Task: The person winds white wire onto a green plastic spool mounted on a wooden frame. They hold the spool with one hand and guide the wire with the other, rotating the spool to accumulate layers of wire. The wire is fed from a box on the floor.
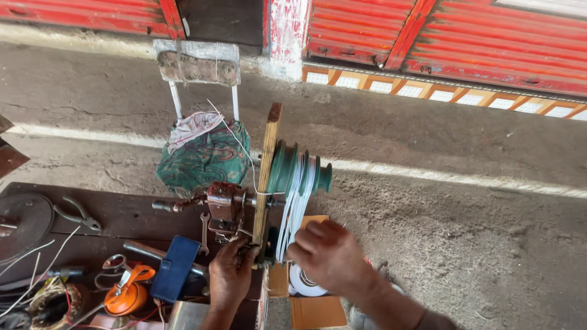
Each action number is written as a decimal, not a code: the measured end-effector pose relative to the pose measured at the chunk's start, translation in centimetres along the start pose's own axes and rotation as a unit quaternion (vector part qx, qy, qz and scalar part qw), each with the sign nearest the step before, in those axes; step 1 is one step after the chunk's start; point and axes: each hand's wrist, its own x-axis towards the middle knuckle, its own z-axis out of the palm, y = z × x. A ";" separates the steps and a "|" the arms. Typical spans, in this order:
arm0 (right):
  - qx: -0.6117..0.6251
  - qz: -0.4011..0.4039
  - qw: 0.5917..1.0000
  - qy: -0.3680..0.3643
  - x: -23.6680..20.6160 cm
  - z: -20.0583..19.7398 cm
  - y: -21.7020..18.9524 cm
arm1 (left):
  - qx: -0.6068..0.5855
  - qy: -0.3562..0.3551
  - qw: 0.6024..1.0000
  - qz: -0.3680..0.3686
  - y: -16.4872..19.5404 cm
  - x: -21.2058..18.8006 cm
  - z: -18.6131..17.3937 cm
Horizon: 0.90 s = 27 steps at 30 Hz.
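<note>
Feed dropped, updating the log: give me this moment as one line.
left hand: grips winder base | right hand: on white wire | green former: wire looped on | pliers, spanner: on bench

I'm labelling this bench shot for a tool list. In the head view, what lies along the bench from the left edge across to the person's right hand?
Dark metal disc → pliers → orange oil can → blue case → spanner → left hand → plywood upright → green stepped former → right hand.

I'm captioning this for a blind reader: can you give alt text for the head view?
Two hands work at a green stepped former wound with white wire: the left hand grips the winder's base, the right hand touches the wire. Pliers and a spanner lie on the dark bench.
</note>
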 end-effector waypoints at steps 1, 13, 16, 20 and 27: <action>-0.016 -0.013 1.000 0.015 1.1 -0.6 1.5 | 0.018 -0.010 1.000 -0.010 -0.2 0.2 -0.1; 0.498 0.407 0.764 0.052 2.0 14.2 21.9 | -0.056 -0.019 0.998 -0.027 -0.1 0.5 -0.3; 0.687 0.404 0.597 0.089 -3.0 21.2 19.0 | -0.010 -0.004 1.000 -0.001 0.5 0.5 -0.7; 0.663 0.534 0.518 0.085 -7.2 25.6 10.9 | -0.010 -0.004 1.000 -0.028 1.0 0.5 -1.1; 0.615 0.645 0.452 0.033 -12.6 24.5 -0.6 | 0.007 0.016 0.999 0.037 0.6 0.3 -1.0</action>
